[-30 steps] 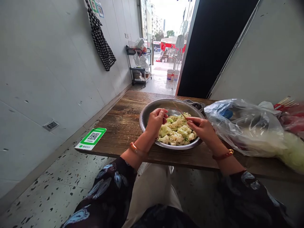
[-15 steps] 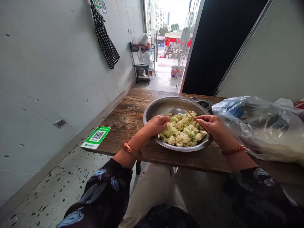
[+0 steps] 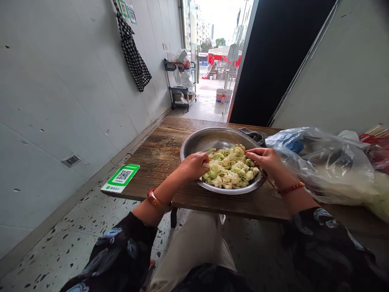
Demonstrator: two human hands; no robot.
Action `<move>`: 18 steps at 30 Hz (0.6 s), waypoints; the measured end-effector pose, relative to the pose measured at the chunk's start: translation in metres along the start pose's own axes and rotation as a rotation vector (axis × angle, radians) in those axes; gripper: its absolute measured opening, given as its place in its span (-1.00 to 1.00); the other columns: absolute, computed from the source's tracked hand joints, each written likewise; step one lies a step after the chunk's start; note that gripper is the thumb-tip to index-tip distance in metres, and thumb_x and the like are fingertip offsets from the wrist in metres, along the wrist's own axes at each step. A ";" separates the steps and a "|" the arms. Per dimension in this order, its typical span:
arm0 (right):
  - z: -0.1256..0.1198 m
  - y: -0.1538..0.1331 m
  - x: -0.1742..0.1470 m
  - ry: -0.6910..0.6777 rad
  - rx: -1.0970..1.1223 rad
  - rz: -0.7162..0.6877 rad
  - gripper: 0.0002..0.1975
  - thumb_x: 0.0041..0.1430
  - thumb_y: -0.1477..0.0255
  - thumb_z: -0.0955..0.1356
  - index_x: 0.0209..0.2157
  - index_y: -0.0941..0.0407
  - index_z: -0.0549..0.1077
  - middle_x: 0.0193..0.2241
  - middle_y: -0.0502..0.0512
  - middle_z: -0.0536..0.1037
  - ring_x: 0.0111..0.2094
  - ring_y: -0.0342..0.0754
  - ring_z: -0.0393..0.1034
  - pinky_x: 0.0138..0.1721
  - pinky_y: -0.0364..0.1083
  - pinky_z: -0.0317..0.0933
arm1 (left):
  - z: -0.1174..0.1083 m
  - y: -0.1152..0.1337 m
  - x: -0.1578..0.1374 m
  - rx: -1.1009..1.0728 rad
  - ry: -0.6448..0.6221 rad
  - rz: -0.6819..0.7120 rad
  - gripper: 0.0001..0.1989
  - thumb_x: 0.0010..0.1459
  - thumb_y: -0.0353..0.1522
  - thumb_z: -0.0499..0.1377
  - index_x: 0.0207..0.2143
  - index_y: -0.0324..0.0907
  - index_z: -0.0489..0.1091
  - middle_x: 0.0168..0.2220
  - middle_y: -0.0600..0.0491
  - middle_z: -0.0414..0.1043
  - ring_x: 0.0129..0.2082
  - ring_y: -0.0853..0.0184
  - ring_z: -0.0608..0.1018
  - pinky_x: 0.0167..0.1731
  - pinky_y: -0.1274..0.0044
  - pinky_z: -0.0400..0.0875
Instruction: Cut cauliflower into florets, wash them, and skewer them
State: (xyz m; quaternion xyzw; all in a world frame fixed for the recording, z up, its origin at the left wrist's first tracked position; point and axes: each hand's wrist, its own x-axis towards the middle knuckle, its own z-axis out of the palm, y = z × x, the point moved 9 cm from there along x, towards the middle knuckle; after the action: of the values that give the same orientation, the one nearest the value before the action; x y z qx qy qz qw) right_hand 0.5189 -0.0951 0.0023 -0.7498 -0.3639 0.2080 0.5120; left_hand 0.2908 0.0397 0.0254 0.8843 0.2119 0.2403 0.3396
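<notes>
A wide metal bowl (image 3: 194,140) holds many pale green-white cauliflower florets (image 3: 232,168). My left hand (image 3: 195,165) is over the bowl's left rim, its fingers pinched on what looks like a cauliflower floret, mostly hidden by the fingers. Over the bowl's right side, my right hand (image 3: 263,160) grips a thin wooden skewer (image 3: 238,142) between thumb and fingers. One end of the skewer points up and away over the bowl; the other slants down past the hand. No floret shows on its visible length.
The bowl stands on a dark wooden table (image 3: 158,150). A QR-code card (image 3: 123,175) lies at the left corner. To the right are a clear plastic bag (image 3: 328,162) and a bundle of sticks (image 3: 377,132). Behind the bowl lies a dark cloth (image 3: 253,136); a shelf cart (image 3: 182,81) stands by the doorway.
My left hand has drawn back leftward, away from the florets to the bowl's rim. My right hand still grips the skewer in about the same place. The whole view has shifted slightly.
</notes>
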 end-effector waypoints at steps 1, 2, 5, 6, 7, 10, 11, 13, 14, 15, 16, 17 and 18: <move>0.000 0.001 0.001 -0.008 0.004 0.010 -0.67 -0.11 0.18 0.48 -0.38 0.14 0.64 -0.53 0.10 0.61 -0.60 -0.14 0.33 -0.64 -0.18 0.09 | -0.003 -0.001 0.000 -0.080 0.010 -0.020 -0.84 -0.18 -0.54 0.28 -0.55 -0.14 0.39 -0.56 0.13 0.32 -0.55 0.41 0.32 -0.49 0.56 0.22; 0.000 0.001 0.001 -0.015 -0.006 0.017 -0.68 -0.10 0.19 0.47 -0.38 0.13 0.64 -0.51 0.10 0.62 -0.59 -0.13 0.34 -0.63 -0.17 0.11 | -0.006 -0.003 0.001 -0.182 0.013 -0.050 -0.87 -0.13 -0.50 0.30 -0.52 -0.15 0.40 -0.57 0.13 0.32 -0.56 0.43 0.32 -0.51 0.58 0.22; -0.006 -0.002 0.003 -0.002 -0.164 -0.003 -0.73 -0.06 0.20 0.44 -0.39 0.10 0.65 -0.50 0.11 0.63 -0.55 -0.07 0.40 -0.58 -0.14 0.17 | -0.004 -0.010 0.003 -0.558 -0.025 -0.198 -0.80 -0.02 -0.31 0.34 -0.44 -0.19 0.37 -0.54 0.14 0.34 -0.59 0.46 0.39 -0.58 0.61 0.29; -0.010 -0.006 0.003 0.018 -0.239 -0.034 -0.74 -0.04 0.22 0.43 -0.38 0.09 0.64 -0.50 0.10 0.63 -0.51 -0.04 0.42 -0.54 -0.13 0.19 | -0.001 -0.011 0.003 -0.668 -0.040 -0.245 -0.73 -0.02 -0.24 0.35 -0.40 -0.19 0.36 -0.53 0.13 0.35 -0.60 0.44 0.43 -0.61 0.61 0.31; -0.014 -0.013 0.002 0.040 -0.305 -0.073 -0.75 -0.03 0.23 0.42 -0.38 0.08 0.64 -0.50 0.09 0.62 -0.48 -0.02 0.43 -0.50 -0.12 0.20 | 0.002 -0.011 0.004 -0.755 -0.046 -0.284 -0.67 -0.03 -0.20 0.37 -0.37 -0.19 0.34 -0.51 0.13 0.37 -0.61 0.42 0.46 -0.64 0.60 0.32; -0.022 -0.037 -0.010 0.105 -0.331 -0.161 -0.73 0.02 0.26 0.38 -0.30 0.10 0.62 -0.56 0.06 0.55 -0.49 -0.05 0.36 -0.49 -0.11 0.15 | 0.009 -0.010 0.009 -0.919 -0.018 -0.338 -0.57 -0.08 -0.15 0.40 -0.29 -0.22 0.35 -0.48 0.11 0.40 -0.66 0.41 0.49 -0.73 0.63 0.24; -0.022 -0.044 -0.017 0.116 -0.264 -0.169 -0.70 0.04 0.26 0.36 -0.24 0.11 0.61 -0.59 0.02 0.49 -0.53 -0.09 0.30 -0.52 -0.12 0.11 | 0.012 -0.009 0.011 -0.967 -0.002 -0.343 -0.56 -0.08 -0.16 0.41 -0.27 -0.24 0.38 -0.48 0.11 0.40 -0.66 0.43 0.48 -0.73 0.64 0.23; -0.014 -0.055 -0.034 0.079 -0.061 -0.156 -0.62 0.06 0.28 0.35 -0.11 0.13 0.55 -0.62 -0.07 0.37 -0.59 -0.15 0.17 -0.56 -0.15 0.04 | 0.018 -0.010 0.013 -1.063 0.012 -0.347 -0.55 -0.11 -0.21 0.44 -0.24 -0.27 0.42 -0.46 0.09 0.41 -0.63 0.46 0.49 -0.69 0.65 0.28; -0.006 -0.058 -0.043 0.037 0.046 -0.141 -0.59 0.06 0.29 0.34 -0.06 0.13 0.52 -0.62 -0.10 0.32 -0.61 -0.18 0.12 -0.58 -0.16 0.01 | 0.021 -0.010 0.014 -1.103 0.011 -0.344 -0.56 -0.12 -0.23 0.45 -0.25 -0.29 0.43 -0.46 0.08 0.42 -0.61 0.46 0.49 -0.65 0.64 0.32; 0.005 -0.060 -0.052 -0.016 0.140 -0.123 -0.58 0.06 0.30 0.33 -0.04 0.14 0.50 -0.61 -0.12 0.29 -0.62 -0.20 0.09 -0.60 -0.17 -0.02 | 0.023 -0.010 0.014 -1.132 0.012 -0.338 -0.57 -0.14 -0.26 0.46 -0.28 -0.30 0.43 -0.46 0.08 0.43 -0.59 0.45 0.50 -0.62 0.63 0.35; 0.018 -0.060 -0.060 -0.074 0.209 -0.100 -0.59 0.07 0.30 0.33 -0.05 0.14 0.48 -0.60 -0.13 0.27 -0.62 -0.21 0.07 -0.61 -0.19 -0.04 | 0.024 -0.011 0.014 -1.152 0.018 -0.328 -0.59 -0.17 -0.28 0.47 -0.31 -0.30 0.43 -0.47 0.08 0.42 -0.57 0.45 0.50 -0.59 0.62 0.38; 0.030 -0.058 -0.068 -0.124 0.252 -0.075 -0.62 0.08 0.30 0.33 -0.07 0.14 0.47 -0.59 -0.13 0.25 -0.63 -0.22 0.06 -0.63 -0.19 -0.06 | 0.024 -0.011 0.013 -1.164 0.031 -0.312 -0.60 -0.18 -0.30 0.47 -0.34 -0.29 0.43 -0.48 0.09 0.42 -0.56 0.46 0.49 -0.58 0.61 0.39; 0.042 -0.056 -0.074 -0.158 0.277 -0.052 -0.64 0.09 0.29 0.32 -0.09 0.15 0.47 -0.60 -0.15 0.23 -0.63 -0.23 0.04 -0.64 -0.20 -0.08 | 0.023 -0.011 0.012 -1.167 0.048 -0.293 -0.61 -0.20 -0.31 0.48 -0.37 -0.28 0.42 -0.49 0.10 0.40 -0.55 0.47 0.47 -0.56 0.62 0.40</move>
State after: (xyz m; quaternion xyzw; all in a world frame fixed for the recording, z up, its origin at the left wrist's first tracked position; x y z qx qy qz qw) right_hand 0.4242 -0.1137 0.0327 -0.6437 -0.3902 0.3011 0.5854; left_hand 0.3112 0.0425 0.0063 0.5080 0.1722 0.2875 0.7935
